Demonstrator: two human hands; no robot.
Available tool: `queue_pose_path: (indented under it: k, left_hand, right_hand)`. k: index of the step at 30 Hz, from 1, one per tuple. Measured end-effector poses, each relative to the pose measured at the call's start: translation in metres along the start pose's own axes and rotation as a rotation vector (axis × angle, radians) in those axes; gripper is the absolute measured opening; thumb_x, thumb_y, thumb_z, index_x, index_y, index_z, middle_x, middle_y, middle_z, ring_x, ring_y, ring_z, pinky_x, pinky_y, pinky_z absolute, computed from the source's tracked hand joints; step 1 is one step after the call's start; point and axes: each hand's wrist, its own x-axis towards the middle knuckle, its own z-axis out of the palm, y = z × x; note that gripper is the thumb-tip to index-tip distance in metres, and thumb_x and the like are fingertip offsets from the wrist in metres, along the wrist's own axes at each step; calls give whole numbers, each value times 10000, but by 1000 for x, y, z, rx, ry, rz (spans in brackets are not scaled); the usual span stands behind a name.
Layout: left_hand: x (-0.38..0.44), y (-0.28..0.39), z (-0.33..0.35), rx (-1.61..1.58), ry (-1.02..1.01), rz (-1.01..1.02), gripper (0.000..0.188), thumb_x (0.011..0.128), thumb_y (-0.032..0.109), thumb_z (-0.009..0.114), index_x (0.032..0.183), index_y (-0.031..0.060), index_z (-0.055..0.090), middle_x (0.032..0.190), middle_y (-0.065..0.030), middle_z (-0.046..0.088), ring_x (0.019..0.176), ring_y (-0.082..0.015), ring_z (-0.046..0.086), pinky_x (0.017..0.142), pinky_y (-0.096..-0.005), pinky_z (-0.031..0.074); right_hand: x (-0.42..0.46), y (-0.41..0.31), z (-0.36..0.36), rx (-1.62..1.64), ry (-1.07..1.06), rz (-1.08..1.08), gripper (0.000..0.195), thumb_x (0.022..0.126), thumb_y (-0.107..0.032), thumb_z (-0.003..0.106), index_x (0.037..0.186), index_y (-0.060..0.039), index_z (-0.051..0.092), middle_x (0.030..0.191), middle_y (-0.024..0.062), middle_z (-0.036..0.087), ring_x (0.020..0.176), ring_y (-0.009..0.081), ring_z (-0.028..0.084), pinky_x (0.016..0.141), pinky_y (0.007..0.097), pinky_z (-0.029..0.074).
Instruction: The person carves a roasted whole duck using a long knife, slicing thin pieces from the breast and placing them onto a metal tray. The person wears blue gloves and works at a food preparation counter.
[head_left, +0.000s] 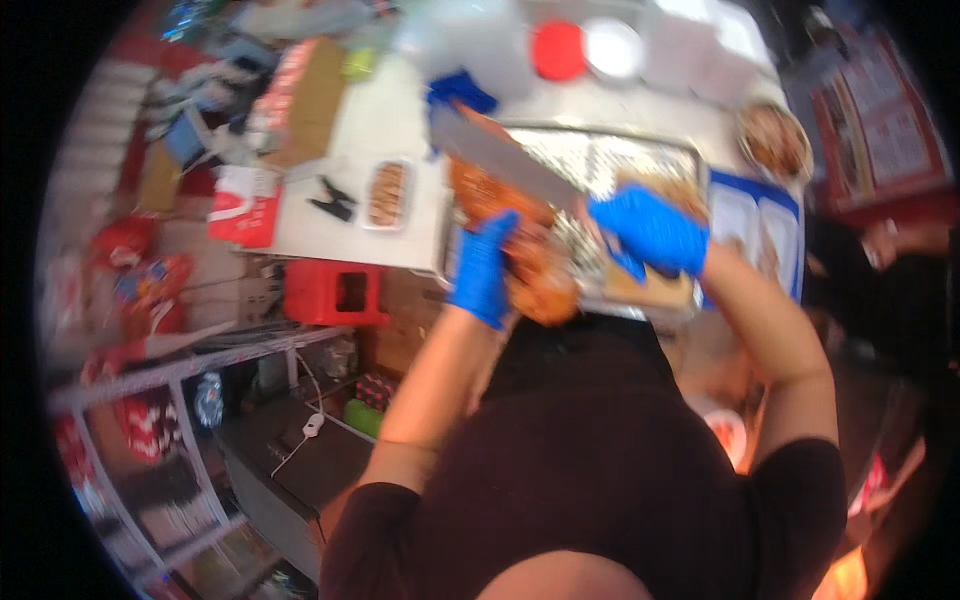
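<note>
My left hand (486, 266), in a blue glove, grips glossy orange-brown cooked meat (546, 289), possibly poultry, at the near left of a metal tray (703, 214). The meat's near end hangs over the tray's front edge. My right hand (651, 229), also gloved in blue, is closed on the handle of a large knife (517, 161). Its broad blade slants up to the left, above the far part of the meat. Crinkled foil (622, 154) shows in the tray. Beneath my right hand lies a tan board (645, 289). Motion blur hides whether blade and meat touch.
Beyond the tray lies a blurred blue item (461, 94). Left on the white table (322, 232) are a small food tray (387, 195) and a black clip-like object (332, 199). A blue tray (795, 232) and a bowl of food (774, 142) stand right. A red stool (330, 292) is below.
</note>
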Motion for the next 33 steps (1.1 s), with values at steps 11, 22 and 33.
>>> queue_pose_path:
  k: [11,22,33]
  left_hand:
    - [-13,9,-43,-308,-1,-90,500,875,268,596,1300,35,476,1231,-134,585,1111,-295,577,980,-442,460]
    - [-15,4,-28,-270,-20,-127,536,865,282,607,1317,35,458,1214,-145,589,1089,-301,591,966,-453,472]
    - [-24,20,-2,-371,-91,-192,505,867,301,571,1287,31,491,1209,-163,595,1079,-317,596,957,-451,479]
  right_hand:
    - [0,103,-72,-1019,312,276,476,922,-515,399,929,-148,702,888,162,679,839,349,650,755,440,507]
    - [17,137,-57,-1211,394,184,464,844,-572,531,935,-157,718,846,144,689,796,306,673,708,409,523]
    - [-1,67,-40,-1148,747,-553,218,881,-286,595,850,-91,688,667,142,603,607,327,604,537,424,458]
